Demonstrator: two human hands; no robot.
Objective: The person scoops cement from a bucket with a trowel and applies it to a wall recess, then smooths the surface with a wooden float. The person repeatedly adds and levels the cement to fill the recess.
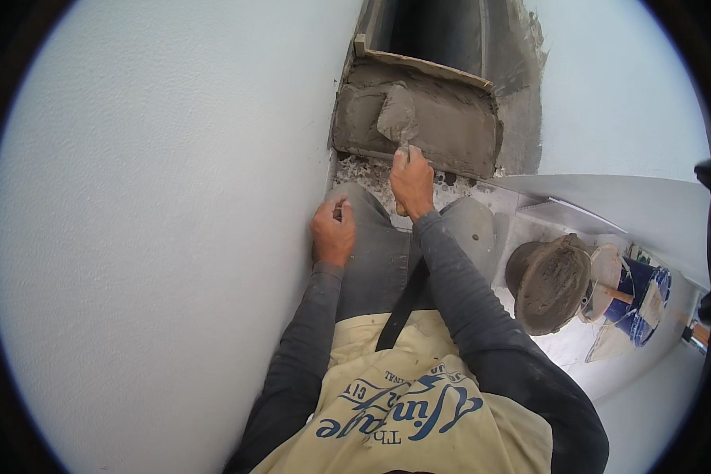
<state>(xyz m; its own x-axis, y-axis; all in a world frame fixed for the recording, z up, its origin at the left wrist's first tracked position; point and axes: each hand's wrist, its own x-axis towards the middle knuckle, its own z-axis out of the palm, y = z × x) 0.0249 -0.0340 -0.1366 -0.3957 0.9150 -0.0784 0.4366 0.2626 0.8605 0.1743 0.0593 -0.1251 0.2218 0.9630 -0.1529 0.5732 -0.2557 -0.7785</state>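
A trowel (pixel 398 117) with a pointed, mortar-smeared blade is in my right hand (pixel 413 182), its handle wrapped by my closed fingers. The blade lies over a patch of wet grey mortar (pixel 457 130), which fills the sill of an opening ahead. Its tip points away from me, and I cannot tell how firmly it touches the surface. My left hand (pixel 333 231) rests by my left knee, close to the white wall. The fingers there are loosely curled, and nothing shows in them.
A wooden strip (pixel 430 68) edges the mortar's far side, with a dark opening (pixel 434 31) beyond. The white wall (pixel 158 213) stands tight on my left. To the right are a mortar-filled bucket (pixel 557 284) and a blue bucket (pixel 644 304). Mortar crumbs litter the floor (pixel 363 170).
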